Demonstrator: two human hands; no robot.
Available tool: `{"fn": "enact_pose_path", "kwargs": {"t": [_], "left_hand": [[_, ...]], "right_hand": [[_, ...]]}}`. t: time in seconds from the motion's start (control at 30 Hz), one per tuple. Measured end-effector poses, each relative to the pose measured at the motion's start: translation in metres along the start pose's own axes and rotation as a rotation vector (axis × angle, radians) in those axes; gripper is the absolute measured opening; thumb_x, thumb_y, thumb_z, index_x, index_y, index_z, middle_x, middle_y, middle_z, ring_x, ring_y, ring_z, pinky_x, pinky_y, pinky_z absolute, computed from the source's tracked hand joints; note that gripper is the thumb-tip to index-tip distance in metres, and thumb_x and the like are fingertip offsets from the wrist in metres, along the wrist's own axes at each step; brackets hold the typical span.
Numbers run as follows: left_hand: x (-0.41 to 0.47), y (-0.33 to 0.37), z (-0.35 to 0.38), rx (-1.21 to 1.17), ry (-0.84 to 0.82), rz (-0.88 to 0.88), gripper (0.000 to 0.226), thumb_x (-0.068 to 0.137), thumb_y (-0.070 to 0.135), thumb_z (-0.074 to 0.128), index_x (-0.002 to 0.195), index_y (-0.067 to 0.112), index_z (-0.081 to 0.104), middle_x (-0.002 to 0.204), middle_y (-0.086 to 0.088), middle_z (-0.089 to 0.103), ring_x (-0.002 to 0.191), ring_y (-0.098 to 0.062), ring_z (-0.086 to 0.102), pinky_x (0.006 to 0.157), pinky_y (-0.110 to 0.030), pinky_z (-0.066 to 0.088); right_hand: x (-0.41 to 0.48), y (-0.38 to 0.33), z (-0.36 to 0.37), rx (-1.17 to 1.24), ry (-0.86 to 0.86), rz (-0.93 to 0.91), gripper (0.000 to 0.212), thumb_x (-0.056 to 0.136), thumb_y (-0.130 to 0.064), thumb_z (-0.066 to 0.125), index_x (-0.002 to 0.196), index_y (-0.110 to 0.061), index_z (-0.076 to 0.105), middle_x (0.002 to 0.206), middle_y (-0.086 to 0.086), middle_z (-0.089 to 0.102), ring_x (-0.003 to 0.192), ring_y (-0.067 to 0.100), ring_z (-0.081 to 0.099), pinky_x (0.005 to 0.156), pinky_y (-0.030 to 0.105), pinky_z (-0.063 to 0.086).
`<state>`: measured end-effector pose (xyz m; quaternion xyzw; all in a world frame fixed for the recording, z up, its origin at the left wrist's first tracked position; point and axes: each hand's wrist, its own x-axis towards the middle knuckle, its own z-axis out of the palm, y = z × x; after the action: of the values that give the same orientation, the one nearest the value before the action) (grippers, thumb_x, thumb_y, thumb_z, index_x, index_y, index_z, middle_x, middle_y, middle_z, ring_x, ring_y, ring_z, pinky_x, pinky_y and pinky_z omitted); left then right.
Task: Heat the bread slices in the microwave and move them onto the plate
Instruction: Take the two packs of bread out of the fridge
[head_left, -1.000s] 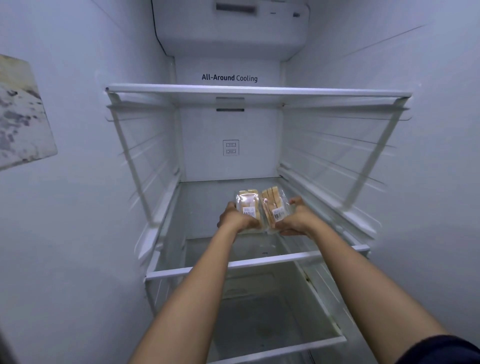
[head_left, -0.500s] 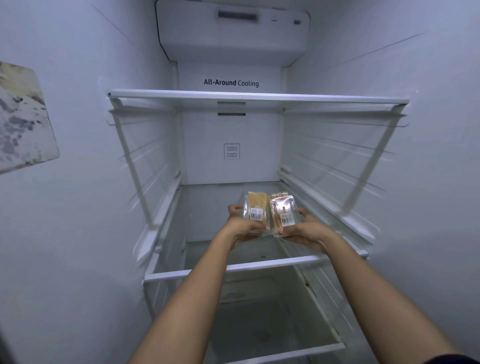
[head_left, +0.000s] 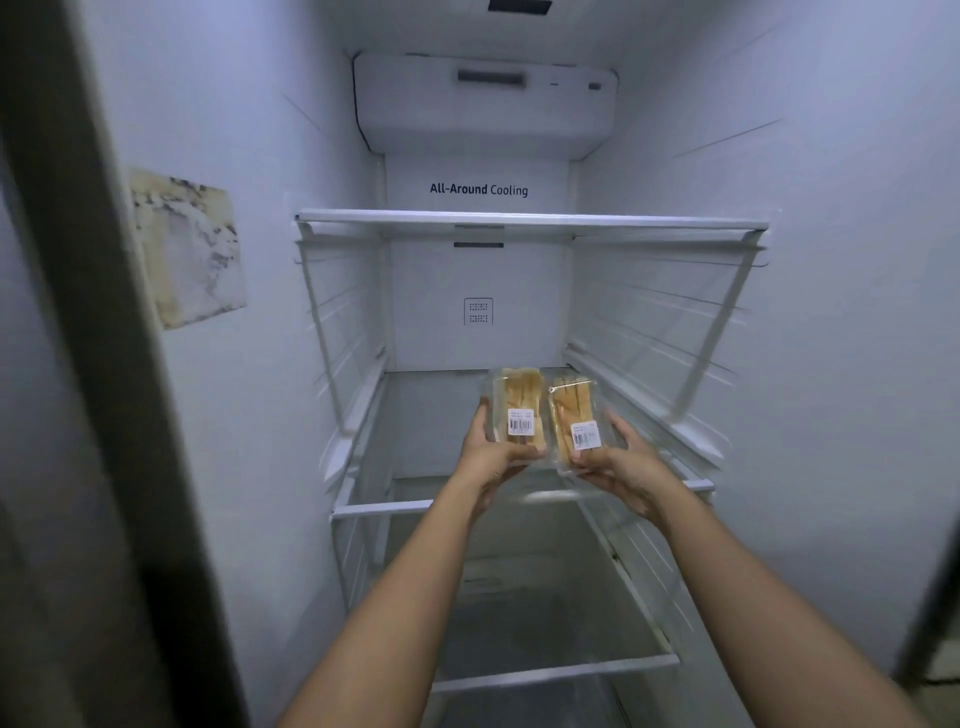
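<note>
Two clear plastic packs of bread slices, each with a white barcode label, are held side by side inside an open fridge. My left hand (head_left: 491, 457) grips the left bread pack (head_left: 517, 400) from below and the side. My right hand (head_left: 621, 467) grips the right bread pack (head_left: 571, 410) the same way. Both packs are lifted off the glass shelf (head_left: 415, 506) and tilted with their labels facing me. No microwave or plate is in view.
The fridge interior has an upper glass shelf (head_left: 530, 218), bare side rails, and a lower shelf edge (head_left: 556, 670). A stained patch (head_left: 187, 249) marks the left wall. The fridge's dark door frame (head_left: 78, 364) stands at the far left.
Both hands have pulled the two packs back toward me and up off the shelf. The view has drawn back, so the fridge's frame now shows at the left.
</note>
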<state>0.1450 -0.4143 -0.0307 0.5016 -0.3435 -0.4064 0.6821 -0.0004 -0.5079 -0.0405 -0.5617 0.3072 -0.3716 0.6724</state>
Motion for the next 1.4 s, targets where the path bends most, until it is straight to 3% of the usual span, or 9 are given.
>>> {"fn": "enact_pose_path", "kwargs": {"t": [0.1, 0.4, 0.6, 0.67, 0.77, 0.83, 0.97, 1.27, 1.4], "left_hand": [[-0.038, 0.012, 0.0, -0.02, -0.025, 0.076, 0.104, 0.069, -0.023, 0.064, 0.148, 0.028, 0.019, 0.129, -0.011, 0.056, 0.106, -0.027, 0.061, 0.066, -0.022, 0.058], [-0.219, 0.043, -0.006, 0.064, -0.066, 0.232, 0.109, 0.068, -0.017, 0.069, 0.148, 0.03, 0.012, 0.15, -0.011, 0.03, 0.12, -0.033, 0.051, 0.082, -0.035, 0.057], [-0.344, 0.057, -0.031, 0.147, -0.024, 0.293, 0.109, 0.067, -0.01, 0.073, 0.148, 0.034, 0.016, 0.151, -0.007, 0.03, 0.127, -0.029, 0.047, 0.096, -0.048, 0.05], [-0.379, 0.064, -0.043, 0.128, 0.03, 0.323, 0.109, 0.066, -0.013, 0.072, 0.148, 0.033, 0.017, 0.149, -0.002, 0.033, 0.126, -0.027, 0.047, 0.097, -0.047, 0.049], [-0.427, 0.077, -0.073, 0.165, 0.112, 0.364, 0.107, 0.066, -0.011, 0.073, 0.147, 0.035, 0.018, 0.141, 0.01, 0.035, 0.126, -0.021, 0.045, 0.102, -0.047, 0.045], [-0.455, 0.084, -0.1, 0.231, 0.172, 0.361, 0.107, 0.066, -0.006, 0.075, 0.147, 0.035, 0.018, 0.134, 0.013, 0.04, 0.124, -0.018, 0.047, 0.103, -0.045, 0.044], [-0.508, 0.096, -0.153, 0.336, 0.265, 0.384, 0.104, 0.065, -0.005, 0.077, 0.147, 0.027, 0.022, 0.134, 0.003, 0.049, 0.114, -0.01, 0.055, 0.098, -0.034, 0.047], [-0.605, 0.114, -0.273, 0.295, 0.511, 0.432, 0.096, 0.064, 0.002, 0.08, 0.137, 0.043, 0.035, 0.129, 0.006, 0.058, 0.118, -0.017, 0.058, 0.1, -0.049, 0.046], [-0.627, 0.122, -0.321, 0.3, 0.636, 0.468, 0.093, 0.064, 0.007, 0.082, 0.14, 0.031, 0.035, 0.129, -0.006, 0.059, 0.118, -0.026, 0.058, 0.095, -0.047, 0.05]], "right_hand": [[-0.038, -0.004, 0.006, -0.032, -0.013, -0.084, 0.098, 0.069, 0.014, 0.07, 0.145, -0.029, 0.026, 0.117, 0.016, 0.062, 0.1, 0.033, 0.065, 0.085, 0.043, 0.053], [-0.208, 0.002, 0.037, 0.097, -0.065, -0.284, 0.097, 0.069, 0.011, 0.07, 0.146, -0.03, 0.027, 0.142, 0.01, 0.042, 0.112, 0.032, 0.057, 0.093, 0.047, 0.05], [-0.316, 0.006, 0.069, 0.177, -0.216, -0.266, 0.112, 0.053, -0.001, 0.083, 0.146, -0.029, 0.027, 0.142, 0.01, 0.043, 0.108, 0.027, 0.06, 0.071, 0.031, 0.058], [-0.344, 0.008, 0.085, 0.203, -0.263, -0.253, 0.132, 0.032, -0.018, 0.095, 0.146, -0.03, 0.028, 0.14, 0.006, 0.045, 0.114, 0.026, 0.057, 0.072, 0.031, 0.059], [-0.378, 0.01, 0.112, 0.244, -0.327, -0.24, 0.119, 0.045, -0.01, 0.088, 0.145, -0.031, 0.028, 0.144, 0.009, 0.042, 0.119, 0.03, 0.054, 0.074, 0.032, 0.059], [-0.4, 0.011, 0.135, 0.262, -0.381, -0.217, 0.127, 0.036, -0.014, 0.092, 0.145, -0.03, 0.027, 0.141, 0.011, 0.044, 0.116, 0.031, 0.055, 0.075, 0.035, 0.059], [-0.436, 0.016, 0.193, 0.304, -0.52, -0.179, 0.139, 0.018, -0.026, 0.096, 0.142, -0.032, 0.032, 0.132, 0.012, 0.049, 0.113, 0.032, 0.057, 0.072, 0.033, 0.06], [-0.479, 0.05, 0.345, 0.387, -0.787, -0.104, 0.119, 0.023, -0.024, 0.096, 0.13, -0.034, 0.046, 0.132, 0.002, 0.055, 0.112, 0.022, 0.06, 0.077, 0.033, 0.059], [-0.475, 0.067, 0.417, 0.35, -0.874, -0.088, 0.121, 0.023, -0.028, 0.096, 0.132, -0.03, 0.044, 0.123, -0.002, 0.061, 0.102, 0.017, 0.067, 0.072, 0.03, 0.059]]}}
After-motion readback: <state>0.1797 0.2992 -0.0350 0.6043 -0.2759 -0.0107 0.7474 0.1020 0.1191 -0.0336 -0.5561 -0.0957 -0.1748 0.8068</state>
